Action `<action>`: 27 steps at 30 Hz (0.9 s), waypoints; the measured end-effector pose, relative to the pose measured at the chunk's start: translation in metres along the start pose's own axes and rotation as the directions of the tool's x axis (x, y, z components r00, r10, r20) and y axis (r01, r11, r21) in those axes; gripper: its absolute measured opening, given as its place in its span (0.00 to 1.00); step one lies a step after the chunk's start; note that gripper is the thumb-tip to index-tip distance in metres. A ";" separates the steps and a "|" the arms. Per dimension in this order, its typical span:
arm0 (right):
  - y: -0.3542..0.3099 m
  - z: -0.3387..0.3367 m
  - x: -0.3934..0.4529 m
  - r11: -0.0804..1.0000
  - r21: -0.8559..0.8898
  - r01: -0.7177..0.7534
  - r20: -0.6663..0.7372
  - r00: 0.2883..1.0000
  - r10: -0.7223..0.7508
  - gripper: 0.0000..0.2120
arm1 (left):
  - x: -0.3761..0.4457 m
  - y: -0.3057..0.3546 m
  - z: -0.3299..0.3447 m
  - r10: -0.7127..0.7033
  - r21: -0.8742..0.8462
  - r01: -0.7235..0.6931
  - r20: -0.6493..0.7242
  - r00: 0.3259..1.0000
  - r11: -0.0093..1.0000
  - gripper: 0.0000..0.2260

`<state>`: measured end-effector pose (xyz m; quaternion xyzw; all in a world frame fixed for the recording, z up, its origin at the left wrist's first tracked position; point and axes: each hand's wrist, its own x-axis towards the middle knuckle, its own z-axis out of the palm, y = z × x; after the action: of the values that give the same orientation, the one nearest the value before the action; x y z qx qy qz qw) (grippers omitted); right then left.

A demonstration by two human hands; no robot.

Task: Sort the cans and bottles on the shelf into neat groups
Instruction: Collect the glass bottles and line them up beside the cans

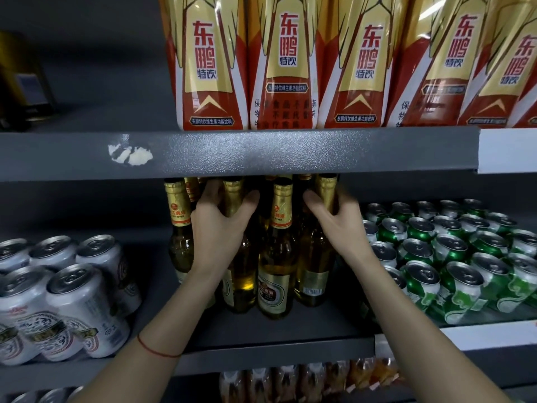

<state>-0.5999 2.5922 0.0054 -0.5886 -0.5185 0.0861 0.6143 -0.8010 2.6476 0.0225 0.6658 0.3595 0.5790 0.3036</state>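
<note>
A cluster of amber beer bottles with gold foil necks (278, 257) stands in the middle of the grey shelf (284, 324). My left hand (220, 222) is closed around the neck of one bottle (232, 196) in the left part of the cluster. My right hand (331, 219) grips the neck of another bottle (327, 190) on the right side. White cans (72, 289) sit in a group at the left of the shelf. Green cans (453, 257) fill the right side in rows.
The shelf above (232, 152) hangs low over the bottle tops and carries tall red and gold drink bottles (287, 62). Below the front edge, a lower shelf holds more packaged bottles (290, 382). A bare strip of shelf lies between the white cans and the beer bottles.
</note>
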 end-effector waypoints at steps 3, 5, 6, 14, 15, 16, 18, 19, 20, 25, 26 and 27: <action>-0.005 -0.012 -0.007 1.000 0.012 -0.024 -0.060 0.998 0.025 0.15 | -0.007 0.008 -0.012 0.040 -0.005 -0.040 -0.014 0.999 0.999 0.13; -0.009 -0.019 -0.011 0.999 0.045 -0.016 -0.099 0.995 0.020 0.14 | -0.011 0.010 -0.021 0.037 -0.015 -0.038 -0.038 0.999 0.999 0.14; -0.010 -0.022 -0.013 0.998 0.060 -0.002 -0.118 0.993 0.009 0.13 | -0.012 0.009 -0.026 0.038 -0.035 -0.040 -0.046 0.998 0.999 0.16; -0.005 -0.039 -0.028 1.000 0.025 0.006 -0.161 0.987 -0.002 0.24 | -0.022 0.000 -0.049 -0.002 -0.087 -0.005 -0.076 0.997 0.996 0.23; -0.002 -0.038 -0.027 1.000 -0.011 -0.019 -0.133 0.991 0.018 0.30 | -0.022 0.000 -0.047 -0.017 -0.088 0.012 -0.053 0.998 0.996 0.23; -0.001 -0.035 -0.026 0.997 -0.059 -0.044 -0.100 0.994 0.038 0.35 | -0.021 -0.001 -0.044 -0.025 -0.078 0.023 -0.024 0.999 0.997 0.23; 0.001 -0.029 -0.022 0.987 -0.141 -0.074 -0.049 0.997 0.068 0.35 | -0.017 -0.002 -0.036 -0.030 -0.017 0.031 0.043 0.999 0.999 0.26; 0.000 -0.026 -0.019 0.983 -0.165 -0.077 -0.036 0.997 0.072 0.32 | -0.015 -0.002 -0.032 -0.034 0.010 0.033 0.076 0.997 0.999 0.27; -0.001 -0.023 -0.016 0.980 -0.178 -0.087 -0.035 0.996 0.082 0.28 | -0.013 -0.004 -0.029 -0.041 0.032 0.037 0.103 0.994 0.999 0.28; 0.003 -0.018 -0.007 0.975 -0.127 -0.182 -0.034 0.983 0.179 0.36 | -0.009 -0.020 -0.019 -0.066 0.157 0.034 0.204 0.977 0.987 0.18; 0.003 -0.019 -0.008 0.978 -0.093 -0.187 -0.027 0.982 0.185 0.35 | -0.009 -0.022 -0.019 -0.064 0.169 0.026 0.221 0.973 0.985 0.14; 0.003 -0.020 -0.009 0.980 -0.057 -0.191 -0.028 0.981 0.190 0.32 | -0.008 -0.024 -0.019 -0.062 0.175 0.022 0.230 0.971 0.984 0.12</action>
<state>-0.5876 2.5739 0.0029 -0.6545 -0.4550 0.1224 0.5912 -0.8235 2.6539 0.0013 0.7454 0.3836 0.4568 0.2978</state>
